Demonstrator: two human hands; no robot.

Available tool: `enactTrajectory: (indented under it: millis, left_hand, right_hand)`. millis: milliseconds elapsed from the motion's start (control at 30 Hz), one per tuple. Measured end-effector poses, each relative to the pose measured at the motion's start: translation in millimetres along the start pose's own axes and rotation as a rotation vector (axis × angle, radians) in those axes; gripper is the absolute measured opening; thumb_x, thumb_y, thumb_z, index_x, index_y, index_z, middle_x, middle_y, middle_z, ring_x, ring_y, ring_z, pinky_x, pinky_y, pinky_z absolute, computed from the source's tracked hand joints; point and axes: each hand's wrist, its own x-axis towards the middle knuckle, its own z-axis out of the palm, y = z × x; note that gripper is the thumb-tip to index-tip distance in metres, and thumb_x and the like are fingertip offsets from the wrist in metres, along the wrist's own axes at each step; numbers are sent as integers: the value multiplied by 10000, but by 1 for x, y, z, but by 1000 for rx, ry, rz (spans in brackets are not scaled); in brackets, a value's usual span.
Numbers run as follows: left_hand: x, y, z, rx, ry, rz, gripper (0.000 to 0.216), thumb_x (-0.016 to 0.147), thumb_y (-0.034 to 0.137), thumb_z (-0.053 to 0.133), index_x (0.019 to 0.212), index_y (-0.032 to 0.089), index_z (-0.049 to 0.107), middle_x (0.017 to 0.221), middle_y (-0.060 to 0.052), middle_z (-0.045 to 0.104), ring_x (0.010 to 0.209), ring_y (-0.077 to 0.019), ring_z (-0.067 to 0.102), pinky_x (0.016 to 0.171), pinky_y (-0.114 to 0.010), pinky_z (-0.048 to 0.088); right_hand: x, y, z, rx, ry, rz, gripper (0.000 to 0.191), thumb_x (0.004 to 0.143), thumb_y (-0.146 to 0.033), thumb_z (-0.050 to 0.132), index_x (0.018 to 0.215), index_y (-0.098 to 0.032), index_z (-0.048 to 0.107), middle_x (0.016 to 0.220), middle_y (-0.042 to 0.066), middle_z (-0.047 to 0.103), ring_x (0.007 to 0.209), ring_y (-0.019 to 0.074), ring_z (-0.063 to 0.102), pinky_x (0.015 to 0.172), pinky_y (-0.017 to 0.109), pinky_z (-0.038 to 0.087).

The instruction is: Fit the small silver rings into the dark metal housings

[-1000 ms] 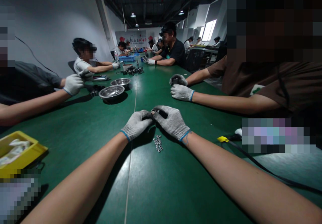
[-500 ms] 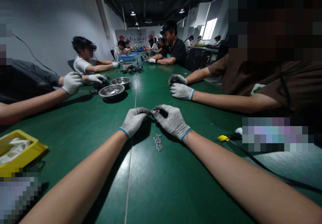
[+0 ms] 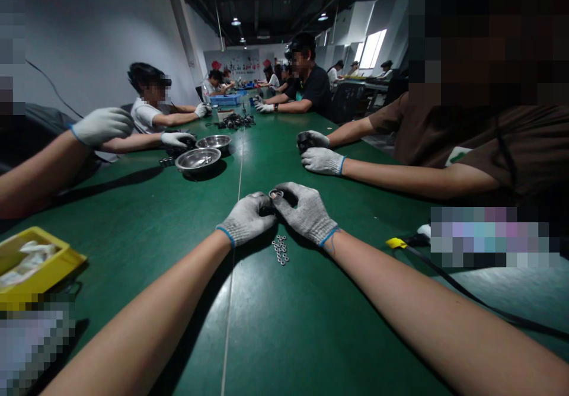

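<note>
My right hand (image 3: pixel 306 211), in a grey-white knit glove with a blue cuff, pinches a small round metal ring (image 3: pixel 276 194) between thumb and fingers. Close against it, my left hand (image 3: pixel 251 218) wears the same kind of glove, its fingers curled in and their tips dark. Whatever those left fingers hold is hidden. On the green table just below both hands lies a small cluster of little metal rings (image 3: pixel 280 250), like nuts or tiny bearings.
Two steel bowls (image 3: pixel 198 160) stand ahead on the left, with dark parts (image 3: pixel 235 121) behind. A yellow bin (image 3: pixel 40 265) sits at the left edge. A black cable with a yellow tag (image 3: pixel 396 243) lies right. Co-workers' gloved hands (image 3: pixel 322 161) rest on both sides.
My left hand has turned and its fingers have curled in, moving slightly right. My right hand still holds the ring. A co-worker's gloved hand at left has lifted and moved left.
</note>
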Motion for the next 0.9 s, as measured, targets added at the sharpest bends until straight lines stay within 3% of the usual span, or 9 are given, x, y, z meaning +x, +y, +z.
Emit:
enactTrajectory:
  millis: [300,500,700,900]
  left_hand:
    - [0,-3,1,66,-32,56,84,821,219,689,785,171,747,810,-40,670,782,-187,631,747,-312,529]
    - [-2,1,0,180,-57,133,199,914,354,702,881,177,787,884,-66,706,843,-214,657,828,-341,531]
    - [-4,5,3,398,-83,192,286,987,415,637,897,185,781,922,-89,696,884,-238,656,832,-347,523]
    - [-6,8,3,410,-92,194,299,1010,410,596,916,196,783,949,-87,694,898,-232,660,827,-335,525]
  right_hand:
    - [1,6,3,-52,69,44,379,1044,-537,476,1006,-224,688,946,101,793,900,259,753,830,341,562]
    - [3,11,5,-68,144,122,508,1031,-650,416,932,-214,656,845,114,769,785,277,732,731,357,534]
    - [6,13,5,-35,87,172,432,1023,-596,488,846,-234,646,797,67,762,724,219,705,692,306,506]
    - [8,13,4,24,39,201,418,999,-567,519,781,-231,636,742,37,737,677,191,669,638,290,481]
